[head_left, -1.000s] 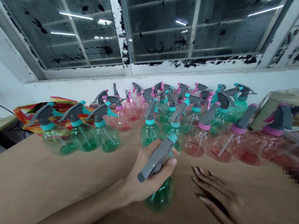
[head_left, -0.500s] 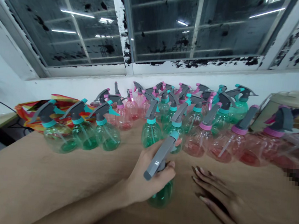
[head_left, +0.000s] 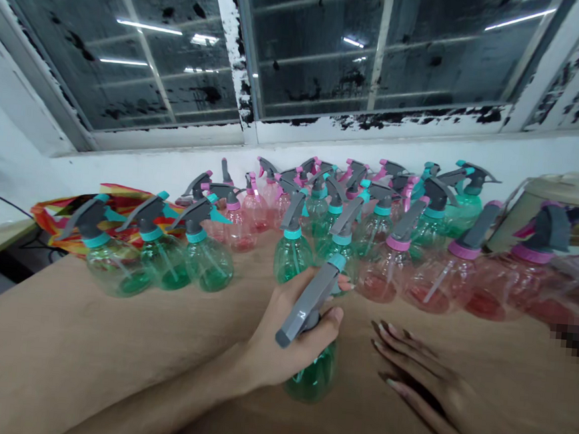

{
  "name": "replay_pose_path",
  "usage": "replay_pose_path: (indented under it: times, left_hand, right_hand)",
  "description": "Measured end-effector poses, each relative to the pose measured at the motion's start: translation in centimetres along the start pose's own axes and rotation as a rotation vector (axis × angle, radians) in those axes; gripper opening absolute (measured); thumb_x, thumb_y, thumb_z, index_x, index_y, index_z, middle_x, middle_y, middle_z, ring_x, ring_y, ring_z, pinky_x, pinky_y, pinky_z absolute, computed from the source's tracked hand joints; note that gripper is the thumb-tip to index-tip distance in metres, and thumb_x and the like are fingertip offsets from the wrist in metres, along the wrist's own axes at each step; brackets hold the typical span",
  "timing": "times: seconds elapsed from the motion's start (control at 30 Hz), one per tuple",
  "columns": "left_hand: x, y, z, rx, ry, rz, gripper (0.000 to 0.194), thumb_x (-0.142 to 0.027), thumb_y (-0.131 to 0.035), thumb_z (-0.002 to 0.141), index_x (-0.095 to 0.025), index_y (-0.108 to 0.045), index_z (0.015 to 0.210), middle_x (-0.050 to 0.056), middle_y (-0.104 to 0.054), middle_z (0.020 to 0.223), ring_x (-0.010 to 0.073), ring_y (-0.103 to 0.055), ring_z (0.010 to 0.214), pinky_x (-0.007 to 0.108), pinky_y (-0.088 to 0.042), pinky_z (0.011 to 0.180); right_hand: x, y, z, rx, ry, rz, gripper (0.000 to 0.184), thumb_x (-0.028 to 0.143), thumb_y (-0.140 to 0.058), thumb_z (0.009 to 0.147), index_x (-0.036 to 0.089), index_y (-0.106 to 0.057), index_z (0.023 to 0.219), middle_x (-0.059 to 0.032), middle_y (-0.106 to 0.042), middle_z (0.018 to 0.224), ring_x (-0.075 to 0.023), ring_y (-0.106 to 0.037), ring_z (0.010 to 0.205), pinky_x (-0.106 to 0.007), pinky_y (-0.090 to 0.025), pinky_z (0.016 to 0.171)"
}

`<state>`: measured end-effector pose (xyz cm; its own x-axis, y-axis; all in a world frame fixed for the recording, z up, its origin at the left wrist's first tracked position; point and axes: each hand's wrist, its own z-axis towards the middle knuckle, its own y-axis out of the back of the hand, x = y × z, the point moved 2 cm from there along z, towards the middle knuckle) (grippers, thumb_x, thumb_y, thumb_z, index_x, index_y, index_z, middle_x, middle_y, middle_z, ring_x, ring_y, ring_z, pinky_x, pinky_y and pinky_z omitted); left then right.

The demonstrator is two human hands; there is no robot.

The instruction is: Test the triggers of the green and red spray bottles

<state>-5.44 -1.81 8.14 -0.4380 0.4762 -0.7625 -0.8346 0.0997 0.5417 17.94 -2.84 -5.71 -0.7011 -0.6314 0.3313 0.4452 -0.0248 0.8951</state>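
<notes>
My left hand (head_left: pixel 280 333) is wrapped around the neck of a green spray bottle (head_left: pixel 313 378) just below its grey trigger head. That bottle stands on the table, its grey head tipped with a teal nozzle pointing away from me. Part of the bottle's neck and collar is hidden behind my fingers. My right hand (head_left: pixel 436 389) lies flat on the tabletop to the right, fingers stretched out, holding nothing. Just beyond the left hand stand two other green bottles, one of them a teal-collared bottle (head_left: pixel 292 257), and a pink bottle (head_left: pixel 379 281).
Several more green and pink spray bottles crowd the back of the wooden table (head_left: pixel 158 354). Three green bottles, including one at the far left (head_left: pixel 119 270), stand before a colourful bag (head_left: pixel 61 219). A beige container (head_left: pixel 547 190) sits at back right, under the window (head_left: pixel 382 57).
A fingertip of my left hand shows further out beyond the spray head, and the head has shifted very slightly left. My right hand stays where it was.
</notes>
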Motion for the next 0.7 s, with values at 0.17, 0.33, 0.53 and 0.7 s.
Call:
replay_pose_path:
  times: [0.17, 0.33, 0.53, 0.7]
  left_hand:
    - [-0.49, 0.15, 0.35, -0.011, -0.029, -0.006, 0.012, -0.027, -0.05, 0.082, -0.02, -0.053, 0.091, -0.002, -0.058, 0.067, 0.0109, -0.052, 0.05, 0.022, -0.045, 0.049]
    - [-0.18, -0.16, 0.14, -0.04, 0.009, 0.037, 0.009, -0.029, -0.052, 0.081, -0.021, -0.049, 0.081, -0.004, -0.052, 0.063, 0.0099, -0.05, 0.049, 0.02, -0.044, 0.047]
    - [-0.35, -0.07, -0.06, -0.021, -0.01, 0.06, 0.017, -0.028, -0.049, 0.082, -0.022, -0.052, 0.097, -0.002, -0.057, 0.07, 0.01, -0.048, 0.046, 0.024, -0.046, 0.05]
    - [-0.24, 0.1, -0.26, -0.038, -0.021, 0.093, 0.03, -0.026, -0.048, 0.082, -0.021, -0.052, 0.112, -0.006, -0.052, 0.056, 0.0114, -0.045, 0.042, 0.025, -0.045, 0.048]
  right_hand:
    - [0.07, 0.22, -0.14, 0.015, 0.006, -0.007, 0.051, 0.033, -0.045, 0.089, 0.03, -0.032, 0.138, -0.0001, -0.036, 0.143, -0.0235, -0.034, 0.129, -0.045, -0.031, 0.106]
    - [0.16, 0.3, -0.1, 0.006, 0.008, -0.006, 0.05, 0.031, -0.044, 0.09, 0.03, -0.032, 0.139, -0.0008, -0.037, 0.143, -0.0235, -0.035, 0.129, -0.045, -0.032, 0.106]
    - [-0.23, -0.14, -0.3, 0.001, -0.007, 0.007, 0.051, 0.032, -0.045, 0.089, 0.031, -0.033, 0.138, 0.0009, -0.036, 0.143, -0.0229, -0.034, 0.13, -0.044, -0.033, 0.106]
    - [-0.01, 0.09, -0.05, -0.006, 0.001, 0.02, 0.05, 0.03, -0.046, 0.089, 0.031, -0.035, 0.137, 0.0012, -0.038, 0.142, -0.0225, -0.036, 0.128, -0.044, -0.031, 0.107]
